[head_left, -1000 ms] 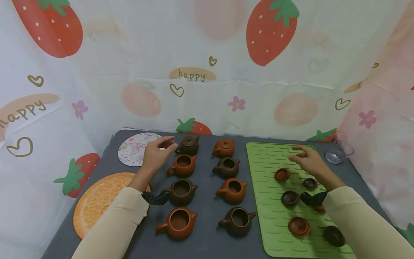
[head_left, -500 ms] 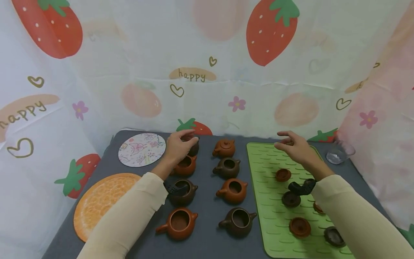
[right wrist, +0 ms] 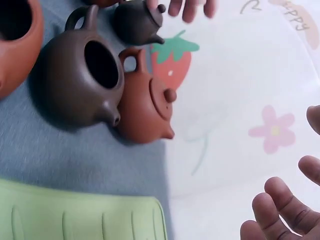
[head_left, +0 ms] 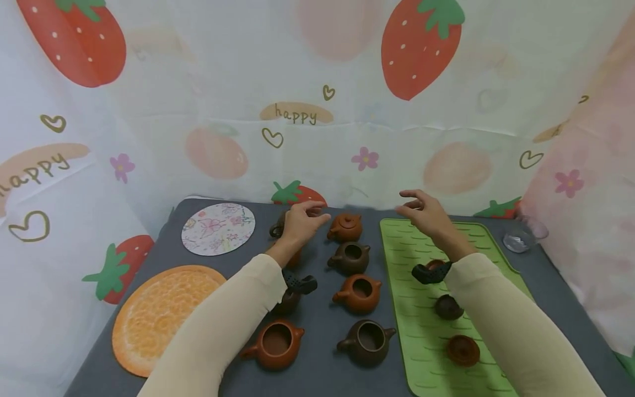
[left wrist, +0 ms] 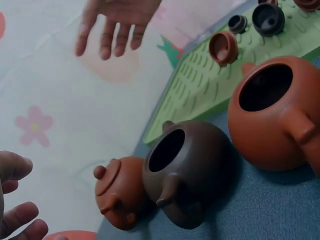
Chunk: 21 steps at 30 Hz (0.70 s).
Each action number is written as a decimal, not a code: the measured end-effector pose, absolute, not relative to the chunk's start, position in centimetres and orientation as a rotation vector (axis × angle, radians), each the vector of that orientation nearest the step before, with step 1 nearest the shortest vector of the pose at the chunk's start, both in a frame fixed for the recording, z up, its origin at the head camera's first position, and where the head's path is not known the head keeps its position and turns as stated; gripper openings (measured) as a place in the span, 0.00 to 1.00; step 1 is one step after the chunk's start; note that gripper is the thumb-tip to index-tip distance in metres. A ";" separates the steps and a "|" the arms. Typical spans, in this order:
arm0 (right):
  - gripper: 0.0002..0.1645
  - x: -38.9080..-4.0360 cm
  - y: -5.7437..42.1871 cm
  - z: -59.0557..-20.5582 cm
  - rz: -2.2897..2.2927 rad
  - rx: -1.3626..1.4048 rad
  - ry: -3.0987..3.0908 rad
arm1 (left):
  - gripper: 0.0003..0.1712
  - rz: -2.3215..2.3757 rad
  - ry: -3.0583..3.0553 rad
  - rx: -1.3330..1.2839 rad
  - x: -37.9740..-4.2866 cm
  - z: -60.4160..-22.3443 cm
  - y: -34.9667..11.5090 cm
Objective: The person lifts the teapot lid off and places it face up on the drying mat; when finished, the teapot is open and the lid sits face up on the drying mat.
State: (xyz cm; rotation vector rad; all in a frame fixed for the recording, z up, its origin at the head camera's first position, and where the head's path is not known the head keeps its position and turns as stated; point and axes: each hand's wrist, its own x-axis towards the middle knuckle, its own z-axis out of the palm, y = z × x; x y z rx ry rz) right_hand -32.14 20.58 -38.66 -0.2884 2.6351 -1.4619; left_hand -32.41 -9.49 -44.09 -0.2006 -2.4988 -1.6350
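My left hand [head_left: 303, 223] hovers above the left column of teapots, fingers loosely bent and holding nothing. It partly covers a lidded dark brown teapot [head_left: 276, 225]. Nearest its fingertips stands a lidded reddish-brown teapot [head_left: 345, 228], its lid knob plain in both wrist views. Over the back left corner of the green mat [head_left: 397, 242] is my right hand [head_left: 425, 218], also holding nothing, thumb and fingers apart. In front of the lidded reddish teapot is a lidless dark teapot [right wrist: 75, 95], then a lidless reddish teapot [left wrist: 255, 145]. A dark lid [head_left: 448, 307] and a reddish lid [head_left: 463, 350] lie on the mat.
More lidless teapots, one reddish [head_left: 285, 358] and one dark [head_left: 369, 358], stand near the front. An orange round mat [head_left: 159, 320] and a patterned white disc [head_left: 218, 229] lie at left. A clear glass cup [head_left: 518, 241] stands back right. A printed curtain [head_left: 347, 132] hangs behind.
My left hand has moved right, from beside the lidded dark teapot to near the lidded reddish one. My right hand has moved left and back over the mat. The teapots stay put.
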 end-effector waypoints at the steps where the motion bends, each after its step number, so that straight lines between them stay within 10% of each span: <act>1: 0.36 -32.3 20.4 -38.8 -1.472 -0.287 2.626 | 0.20 -1.640 -2.504 -0.194 -32.6 -44.2 -9.2; 21: 0.28 -34.8 15.2 -42.1 -1.547 -0.292 2.566 | 0.20 -1.786 -2.579 0.025 -33.5 -46.7 -6.8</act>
